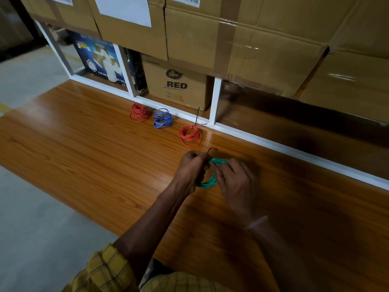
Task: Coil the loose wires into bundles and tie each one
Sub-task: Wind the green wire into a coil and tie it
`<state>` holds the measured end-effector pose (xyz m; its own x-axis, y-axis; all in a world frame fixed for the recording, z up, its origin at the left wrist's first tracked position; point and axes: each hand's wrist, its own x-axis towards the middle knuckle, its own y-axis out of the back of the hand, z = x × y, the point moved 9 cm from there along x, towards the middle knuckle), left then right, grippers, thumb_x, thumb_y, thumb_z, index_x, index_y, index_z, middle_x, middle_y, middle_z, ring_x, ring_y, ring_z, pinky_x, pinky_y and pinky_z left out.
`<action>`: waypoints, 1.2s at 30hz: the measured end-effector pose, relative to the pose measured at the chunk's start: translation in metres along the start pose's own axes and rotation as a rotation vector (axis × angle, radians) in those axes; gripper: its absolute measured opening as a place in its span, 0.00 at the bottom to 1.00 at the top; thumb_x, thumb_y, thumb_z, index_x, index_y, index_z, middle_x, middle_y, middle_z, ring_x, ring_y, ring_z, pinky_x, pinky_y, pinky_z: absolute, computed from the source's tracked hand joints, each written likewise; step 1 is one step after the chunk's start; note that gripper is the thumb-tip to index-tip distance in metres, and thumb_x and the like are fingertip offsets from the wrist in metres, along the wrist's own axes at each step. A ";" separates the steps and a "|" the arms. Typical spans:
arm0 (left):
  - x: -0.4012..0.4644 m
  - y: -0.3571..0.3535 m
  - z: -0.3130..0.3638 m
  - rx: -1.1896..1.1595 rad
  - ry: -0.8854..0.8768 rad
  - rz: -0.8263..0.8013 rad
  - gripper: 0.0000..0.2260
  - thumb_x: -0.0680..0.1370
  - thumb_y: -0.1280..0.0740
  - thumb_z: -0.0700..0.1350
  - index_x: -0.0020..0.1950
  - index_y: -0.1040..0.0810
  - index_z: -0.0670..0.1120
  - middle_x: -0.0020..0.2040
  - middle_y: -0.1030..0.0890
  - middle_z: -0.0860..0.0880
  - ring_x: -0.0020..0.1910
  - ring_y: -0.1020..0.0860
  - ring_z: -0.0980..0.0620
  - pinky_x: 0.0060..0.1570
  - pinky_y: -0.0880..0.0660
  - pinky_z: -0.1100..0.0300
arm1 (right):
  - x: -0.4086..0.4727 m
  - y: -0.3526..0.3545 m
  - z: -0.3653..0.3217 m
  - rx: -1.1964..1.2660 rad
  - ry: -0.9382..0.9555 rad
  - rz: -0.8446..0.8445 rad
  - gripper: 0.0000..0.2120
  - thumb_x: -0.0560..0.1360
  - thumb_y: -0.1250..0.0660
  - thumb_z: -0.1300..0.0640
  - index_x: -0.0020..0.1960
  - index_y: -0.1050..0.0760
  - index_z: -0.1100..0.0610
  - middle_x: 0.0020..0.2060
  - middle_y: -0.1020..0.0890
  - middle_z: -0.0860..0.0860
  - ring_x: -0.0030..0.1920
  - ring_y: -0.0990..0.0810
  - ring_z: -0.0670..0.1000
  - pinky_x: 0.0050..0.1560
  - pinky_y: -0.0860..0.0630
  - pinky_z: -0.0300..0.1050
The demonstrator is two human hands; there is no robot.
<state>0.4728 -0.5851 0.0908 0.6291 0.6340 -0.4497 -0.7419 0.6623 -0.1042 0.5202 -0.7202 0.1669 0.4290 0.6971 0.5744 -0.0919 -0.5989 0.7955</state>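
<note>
Green wire (207, 182), already wound into a coil, was held just above the wooden desk (84, 144) between two hands. The left hand (192, 167) was closed around the coil's left side, its fingers curled over the strands, and a short dark tie end (211, 150) was seen sticking up beside its knuckles. The right hand (235, 180) was curled against the coil's right side, its fingertips seemingly pinching the strands or the tie, though the exact contact was hidden by the knuckles. From this the step in hand was judged to be the tying of the green bundle, with the coiling finished and the tie not yet shown to be fastened. Beyond the hands, a red coil (190, 135) was laid on the desk with a dark tie (197, 116) standing up from its top, so it was judged to be done. Further back and to the left, a blue coil (162, 119) and a second red coil (139, 112) were set side by side near the white frame (214, 102); no tie could be made out on either, and their loops looked looser, so both were judged possibly still to be tied. Behind the frame, cardboard boxes (179, 85) were stacked.
</note>
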 end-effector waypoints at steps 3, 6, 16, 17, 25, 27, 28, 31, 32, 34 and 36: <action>-0.004 -0.005 -0.005 -0.007 0.073 -0.032 0.08 0.80 0.33 0.43 0.41 0.25 0.46 0.26 0.32 0.51 0.23 0.40 0.53 0.24 0.44 0.63 | -0.005 0.009 -0.001 0.022 0.031 0.099 0.07 0.82 0.33 0.58 0.46 0.20 0.59 0.42 0.22 0.54 0.42 0.22 0.52 0.38 0.26 0.45; -0.004 -0.006 -0.005 -0.001 0.110 -0.041 0.05 0.80 0.33 0.45 0.45 0.23 0.45 0.27 0.32 0.50 0.24 0.40 0.52 0.27 0.44 0.60 | -0.004 0.015 -0.002 0.042 0.060 0.120 0.04 0.80 0.30 0.59 0.47 0.19 0.59 0.42 0.21 0.54 0.42 0.21 0.53 0.39 0.25 0.45; -0.005 -0.014 0.032 0.303 -0.256 -0.076 0.14 0.84 0.35 0.44 0.39 0.23 0.47 0.28 0.24 0.52 0.22 0.33 0.59 0.24 0.38 0.63 | 0.019 0.009 0.034 0.330 -0.196 -0.214 0.10 0.74 0.28 0.65 0.53 0.21 0.54 0.47 0.20 0.49 0.46 0.18 0.49 0.40 0.17 0.52; -0.004 -0.015 0.033 0.327 -0.269 -0.084 0.14 0.84 0.35 0.44 0.38 0.23 0.48 0.29 0.24 0.51 0.22 0.32 0.58 0.24 0.37 0.63 | 0.021 0.012 0.037 0.372 -0.221 -0.219 0.11 0.74 0.27 0.65 0.54 0.21 0.54 0.45 0.19 0.48 0.45 0.18 0.46 0.41 0.17 0.48; -0.002 -0.023 0.027 0.430 -0.282 -0.115 0.12 0.83 0.31 0.47 0.45 0.13 0.43 0.29 0.24 0.54 0.25 0.33 0.59 0.28 0.38 0.61 | 0.021 0.023 0.077 0.822 -0.643 -0.011 0.19 0.70 0.19 0.61 0.54 0.25 0.53 0.40 0.14 0.50 0.42 0.15 0.44 0.41 0.22 0.34; -0.005 -0.028 0.029 0.446 -0.309 -0.130 0.10 0.83 0.31 0.46 0.47 0.12 0.46 0.30 0.21 0.57 0.26 0.29 0.63 0.30 0.32 0.62 | 0.019 0.021 0.082 0.895 -0.683 0.035 0.17 0.70 0.20 0.61 0.53 0.24 0.54 0.39 0.14 0.52 0.43 0.14 0.47 0.43 0.20 0.37; -0.005 -0.028 0.030 0.450 -0.331 -0.120 0.09 0.83 0.31 0.47 0.47 0.12 0.48 0.35 0.16 0.57 0.31 0.23 0.64 0.36 0.25 0.59 | 0.018 0.019 0.084 0.911 -0.695 0.038 0.15 0.71 0.20 0.61 0.52 0.24 0.55 0.39 0.14 0.52 0.43 0.14 0.48 0.44 0.19 0.41; -0.005 -0.027 0.034 0.452 -0.391 -0.092 0.11 0.82 0.30 0.45 0.42 0.13 0.55 0.50 0.12 0.53 0.52 0.15 0.59 0.61 0.20 0.48 | 0.011 0.011 0.090 0.946 -0.747 0.028 0.10 0.73 0.22 0.62 0.51 0.21 0.58 0.40 0.15 0.54 0.40 0.14 0.50 0.42 0.18 0.46; -0.006 -0.029 0.036 0.451 -0.415 -0.109 0.10 0.82 0.30 0.44 0.43 0.13 0.54 0.52 0.12 0.53 0.55 0.16 0.58 0.63 0.21 0.48 | 0.009 0.009 0.093 0.947 -0.767 0.022 0.09 0.74 0.23 0.62 0.50 0.21 0.59 0.40 0.15 0.54 0.38 0.15 0.49 0.40 0.19 0.44; -0.010 -0.031 0.040 0.463 -0.459 -0.145 0.06 0.82 0.29 0.43 0.51 0.12 0.49 0.57 0.13 0.50 0.58 0.16 0.58 0.65 0.21 0.50 | 0.004 0.002 0.100 0.936 -0.808 -0.016 0.07 0.75 0.24 0.62 0.50 0.21 0.58 0.41 0.15 0.55 0.33 0.17 0.48 0.36 0.23 0.38; -0.012 -0.029 0.045 0.489 -0.504 -0.146 0.08 0.81 0.28 0.44 0.58 0.13 0.45 0.57 0.13 0.51 0.57 0.16 0.58 0.62 0.20 0.52 | -0.001 -0.007 0.105 0.939 -0.840 -0.081 0.07 0.76 0.25 0.62 0.51 0.21 0.57 0.42 0.15 0.54 0.29 0.19 0.46 0.33 0.25 0.37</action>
<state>0.4974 -0.5945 0.1388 0.8320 0.5546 0.0151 -0.5276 0.7824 0.3310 0.6151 -0.7577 0.1406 0.8726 0.4866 -0.0428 0.4857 -0.8551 0.1815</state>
